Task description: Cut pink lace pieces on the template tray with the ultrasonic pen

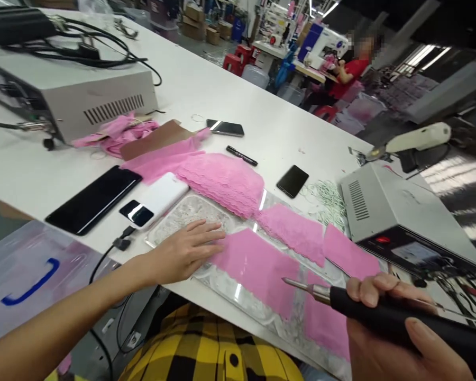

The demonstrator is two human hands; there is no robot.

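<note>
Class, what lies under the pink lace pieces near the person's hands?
A clear plate on the white table lies under the pink lace pieces. The lace hides what is directly beneath it.

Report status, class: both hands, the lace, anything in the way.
Left hand flat on pink lace. Right hand grips black tool, tip above lace, not touching. Phones, pen lie clear of it.
</note>
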